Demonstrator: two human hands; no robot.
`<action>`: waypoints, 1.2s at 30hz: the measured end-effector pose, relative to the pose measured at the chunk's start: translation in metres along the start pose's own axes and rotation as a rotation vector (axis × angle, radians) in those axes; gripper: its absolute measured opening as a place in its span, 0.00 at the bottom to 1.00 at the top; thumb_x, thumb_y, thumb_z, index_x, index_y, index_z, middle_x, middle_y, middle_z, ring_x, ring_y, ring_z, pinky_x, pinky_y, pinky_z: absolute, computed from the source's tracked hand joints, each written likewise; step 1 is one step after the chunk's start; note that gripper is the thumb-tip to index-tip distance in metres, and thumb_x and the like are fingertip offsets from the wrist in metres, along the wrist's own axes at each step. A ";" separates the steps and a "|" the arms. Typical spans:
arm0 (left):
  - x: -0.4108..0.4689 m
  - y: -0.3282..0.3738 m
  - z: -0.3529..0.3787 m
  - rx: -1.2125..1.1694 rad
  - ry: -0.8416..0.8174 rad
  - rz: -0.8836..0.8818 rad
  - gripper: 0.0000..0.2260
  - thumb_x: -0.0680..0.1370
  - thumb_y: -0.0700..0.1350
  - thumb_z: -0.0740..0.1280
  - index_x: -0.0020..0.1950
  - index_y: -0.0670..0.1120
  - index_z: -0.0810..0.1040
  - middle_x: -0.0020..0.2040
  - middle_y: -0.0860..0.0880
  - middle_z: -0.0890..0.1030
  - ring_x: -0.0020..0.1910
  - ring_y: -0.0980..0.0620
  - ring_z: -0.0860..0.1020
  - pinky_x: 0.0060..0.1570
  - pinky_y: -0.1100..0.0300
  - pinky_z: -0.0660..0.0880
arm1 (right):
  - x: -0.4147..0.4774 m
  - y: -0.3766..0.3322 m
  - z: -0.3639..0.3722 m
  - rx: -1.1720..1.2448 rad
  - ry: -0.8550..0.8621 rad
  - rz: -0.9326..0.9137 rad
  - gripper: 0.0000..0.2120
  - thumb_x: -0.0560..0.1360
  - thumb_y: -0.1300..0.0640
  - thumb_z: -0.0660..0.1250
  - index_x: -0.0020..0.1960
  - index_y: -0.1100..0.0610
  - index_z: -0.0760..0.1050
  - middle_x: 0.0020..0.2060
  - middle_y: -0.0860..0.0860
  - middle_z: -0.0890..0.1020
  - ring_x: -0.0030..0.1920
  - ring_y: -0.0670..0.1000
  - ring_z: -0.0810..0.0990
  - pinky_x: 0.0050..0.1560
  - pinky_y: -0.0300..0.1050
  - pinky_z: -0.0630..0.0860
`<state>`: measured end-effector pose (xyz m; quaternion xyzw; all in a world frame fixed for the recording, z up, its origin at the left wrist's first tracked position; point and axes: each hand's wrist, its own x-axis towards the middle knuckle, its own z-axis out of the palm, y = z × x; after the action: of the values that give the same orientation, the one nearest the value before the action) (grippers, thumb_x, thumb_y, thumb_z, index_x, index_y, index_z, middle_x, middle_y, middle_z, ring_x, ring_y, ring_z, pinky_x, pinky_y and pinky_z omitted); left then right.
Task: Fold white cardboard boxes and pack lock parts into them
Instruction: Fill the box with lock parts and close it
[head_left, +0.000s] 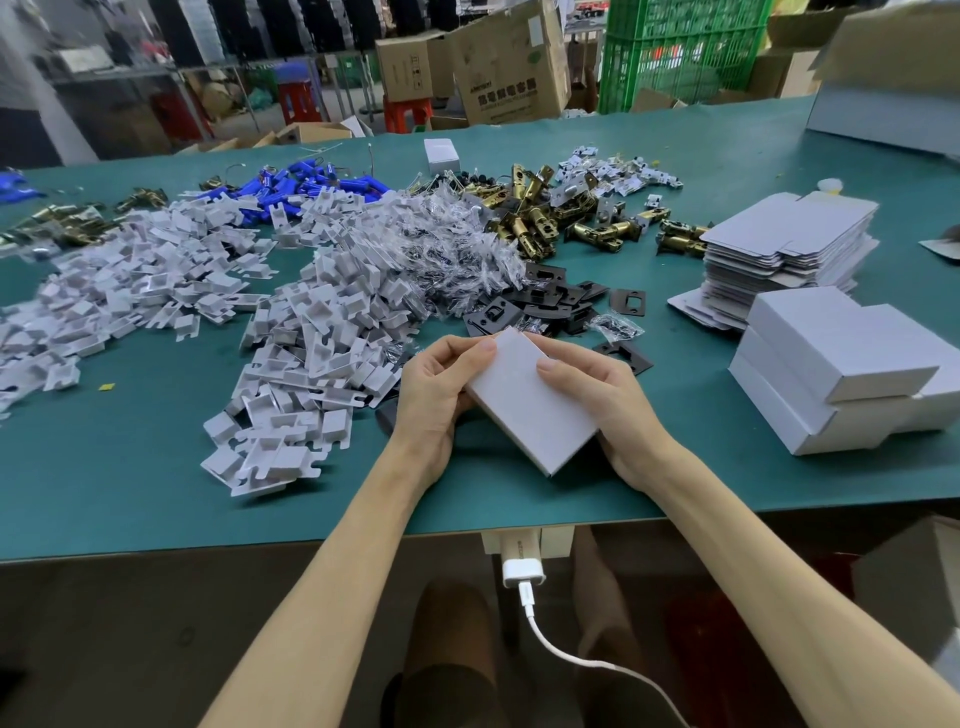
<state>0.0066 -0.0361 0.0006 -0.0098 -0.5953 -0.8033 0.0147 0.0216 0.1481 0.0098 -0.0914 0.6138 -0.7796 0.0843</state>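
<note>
White box: a folded white cardboard box (530, 410) sits tilted between both hands, just above the near part of the green tabletop (130, 467), with one corner pointing back toward the person.
Left hand: the left hand (434, 400) grasps the box's left edge. Its fingers (483, 345) show a thumb pressed on the top face near the far corner, and the rest curl underneath.
Right hand: the right hand (615, 410) grasps the right edge with its thumb lying on the top face. The other fingers are hidden under the box.
Black plates: black strike plates (545, 299) lie scattered just beyond the fingers.
Clear bags: a heap of small clear bags (457, 244) lies farther beyond the fingers.
White inserts: a wide spill of white inserts (322, 332) reaches close to the left fingers on their left side.
Brass latches: brass latches (540, 223) are piled well beyond the fingers.
Blue parts: blue parts (306, 182) lie far beyond and to the left.
Folded boxes: stacked folded boxes (841, 364) stand right of the right fingers.
Flat blanks: a stack of flat blanks (779, 244) stands beyond those boxes.
Charger: a white charger (522, 569) with a cable hangs at the tabletop's near edge, nearer the person than the fingers.
</note>
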 end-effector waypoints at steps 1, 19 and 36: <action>-0.001 0.001 0.000 -0.003 -0.003 -0.002 0.03 0.75 0.45 0.74 0.44 0.48 0.83 0.46 0.45 0.84 0.43 0.50 0.78 0.44 0.54 0.77 | 0.000 0.000 0.000 0.004 -0.002 -0.001 0.14 0.80 0.57 0.68 0.65 0.50 0.82 0.55 0.55 0.86 0.47 0.51 0.84 0.44 0.39 0.81; -0.004 0.004 0.001 -0.024 -0.136 0.048 0.10 0.83 0.45 0.67 0.57 0.45 0.86 0.65 0.44 0.84 0.60 0.47 0.80 0.57 0.49 0.78 | -0.002 -0.003 -0.001 0.029 0.014 0.009 0.12 0.78 0.58 0.69 0.61 0.52 0.84 0.50 0.57 0.86 0.44 0.51 0.83 0.41 0.38 0.80; -0.002 -0.003 0.002 0.183 -0.278 0.030 0.17 0.82 0.47 0.68 0.72 0.54 0.80 0.68 0.44 0.82 0.60 0.49 0.77 0.69 0.42 0.74 | 0.002 0.003 -0.004 0.017 0.125 -0.008 0.10 0.79 0.56 0.69 0.60 0.53 0.83 0.49 0.52 0.87 0.45 0.49 0.84 0.42 0.39 0.80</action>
<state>0.0083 -0.0328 -0.0017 -0.1281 -0.6621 -0.7364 -0.0548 0.0183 0.1508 0.0065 -0.0442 0.6109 -0.7893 0.0436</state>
